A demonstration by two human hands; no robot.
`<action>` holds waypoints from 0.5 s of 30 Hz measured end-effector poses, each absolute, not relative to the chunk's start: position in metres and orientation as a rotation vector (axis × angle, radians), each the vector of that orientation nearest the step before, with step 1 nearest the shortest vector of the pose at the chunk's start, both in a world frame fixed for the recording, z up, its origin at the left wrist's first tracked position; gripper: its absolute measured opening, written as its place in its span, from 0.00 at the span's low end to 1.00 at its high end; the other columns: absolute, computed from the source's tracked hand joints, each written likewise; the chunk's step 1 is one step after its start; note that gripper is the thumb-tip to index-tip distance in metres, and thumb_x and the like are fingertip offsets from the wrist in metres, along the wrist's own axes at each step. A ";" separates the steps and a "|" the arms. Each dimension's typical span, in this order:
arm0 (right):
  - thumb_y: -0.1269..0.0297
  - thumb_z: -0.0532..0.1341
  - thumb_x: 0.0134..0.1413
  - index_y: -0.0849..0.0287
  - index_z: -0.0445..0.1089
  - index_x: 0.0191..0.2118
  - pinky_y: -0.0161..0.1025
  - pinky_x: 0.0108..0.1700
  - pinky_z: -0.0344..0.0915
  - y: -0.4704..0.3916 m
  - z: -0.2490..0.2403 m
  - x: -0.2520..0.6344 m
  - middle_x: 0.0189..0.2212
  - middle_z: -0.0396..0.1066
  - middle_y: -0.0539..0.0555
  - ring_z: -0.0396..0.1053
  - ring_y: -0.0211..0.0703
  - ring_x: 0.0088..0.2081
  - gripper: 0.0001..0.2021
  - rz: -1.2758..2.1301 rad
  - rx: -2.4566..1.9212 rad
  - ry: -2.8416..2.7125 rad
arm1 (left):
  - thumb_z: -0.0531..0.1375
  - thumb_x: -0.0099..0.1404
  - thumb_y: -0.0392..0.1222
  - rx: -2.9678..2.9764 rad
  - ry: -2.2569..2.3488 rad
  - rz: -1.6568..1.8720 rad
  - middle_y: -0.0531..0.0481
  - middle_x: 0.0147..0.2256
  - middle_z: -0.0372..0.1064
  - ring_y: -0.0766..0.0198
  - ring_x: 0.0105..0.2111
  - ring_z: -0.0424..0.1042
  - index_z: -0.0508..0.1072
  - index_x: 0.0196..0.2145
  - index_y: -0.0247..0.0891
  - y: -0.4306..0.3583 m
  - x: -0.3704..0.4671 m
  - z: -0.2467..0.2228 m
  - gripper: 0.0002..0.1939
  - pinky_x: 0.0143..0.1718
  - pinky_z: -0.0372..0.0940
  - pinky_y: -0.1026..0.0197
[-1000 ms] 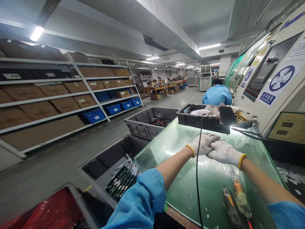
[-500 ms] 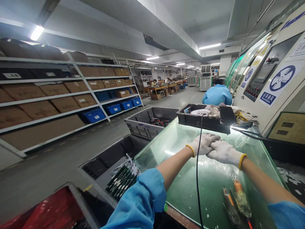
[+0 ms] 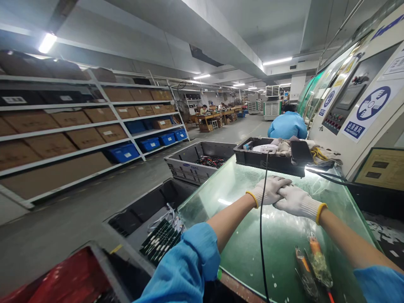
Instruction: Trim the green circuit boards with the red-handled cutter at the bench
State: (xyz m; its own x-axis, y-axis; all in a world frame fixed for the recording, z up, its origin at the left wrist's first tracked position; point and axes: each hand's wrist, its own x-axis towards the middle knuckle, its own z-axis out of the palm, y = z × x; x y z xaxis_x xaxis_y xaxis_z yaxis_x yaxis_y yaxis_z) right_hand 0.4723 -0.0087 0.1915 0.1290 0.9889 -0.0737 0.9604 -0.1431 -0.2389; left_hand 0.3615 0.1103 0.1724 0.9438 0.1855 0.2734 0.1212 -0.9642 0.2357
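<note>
My left hand, in a white knit glove with a yellow cuff, lies flat on the glass tabletop. My right hand, gloved the same way, overlaps its fingers. The fingers of both are stretched out, and I see nothing held. A black cable runs down across the glass, passing in front of my left wrist. Closer to me, beside my right forearm, lie two orange-handled hand tools, one slim and one thicker with tape-like wrapping; their exact kind is unclear.
At the glass's far end stands a black tray with gloves and a phone-like slab. Left are grey crates, one with circuit boards, another with wires. A machine borders the right. A person in blue sits ahead.
</note>
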 end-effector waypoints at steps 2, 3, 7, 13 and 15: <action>0.53 0.62 0.58 0.58 0.79 0.54 0.47 0.58 0.64 -0.009 0.191 0.472 0.54 0.75 0.62 0.70 0.59 0.57 0.23 0.320 -2.253 -1.963 | 0.60 0.63 0.41 2.885 0.229 0.441 0.44 0.61 0.70 0.50 0.59 0.70 0.68 0.65 0.39 0.111 0.362 0.172 0.32 0.64 0.64 0.48; 0.53 0.62 0.58 0.58 0.79 0.54 0.47 0.58 0.64 -0.009 0.191 0.472 0.54 0.75 0.61 0.70 0.59 0.57 0.22 0.320 -2.252 -1.962 | 0.61 0.63 0.41 2.886 0.228 0.442 0.43 0.61 0.70 0.50 0.59 0.70 0.68 0.64 0.40 0.111 0.362 0.171 0.31 0.64 0.64 0.49; 0.54 0.62 0.58 0.59 0.79 0.53 0.46 0.58 0.64 -0.009 0.193 0.472 0.54 0.75 0.62 0.70 0.60 0.57 0.22 0.318 -2.252 -1.962 | 0.61 0.62 0.40 2.883 0.224 0.443 0.43 0.60 0.71 0.51 0.59 0.70 0.69 0.64 0.39 0.112 0.362 0.171 0.31 0.65 0.63 0.49; 0.54 0.62 0.58 0.58 0.79 0.54 0.47 0.59 0.64 -0.011 0.196 0.470 0.54 0.75 0.61 0.69 0.60 0.58 0.22 0.322 -2.255 -1.966 | 0.61 0.62 0.39 2.873 0.223 0.457 0.44 0.60 0.71 0.52 0.60 0.70 0.69 0.64 0.41 0.112 0.362 0.170 0.31 0.64 0.64 0.49; 0.54 0.62 0.58 0.58 0.79 0.54 0.47 0.59 0.64 -0.011 0.197 0.470 0.54 0.75 0.61 0.69 0.59 0.57 0.22 0.326 -2.250 -1.970 | 0.61 0.62 0.39 2.874 0.225 0.455 0.44 0.60 0.71 0.52 0.60 0.69 0.69 0.64 0.41 0.112 0.362 0.170 0.31 0.64 0.63 0.49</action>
State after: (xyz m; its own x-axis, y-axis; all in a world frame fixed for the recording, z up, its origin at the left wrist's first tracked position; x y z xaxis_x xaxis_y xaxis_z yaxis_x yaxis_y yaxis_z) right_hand 0.4695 -0.0114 0.1970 0.1226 0.9896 -0.0747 0.9609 -0.1372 -0.2404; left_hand 0.3618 0.1123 0.1700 0.9403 0.1844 0.2861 0.1153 -0.9634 0.2421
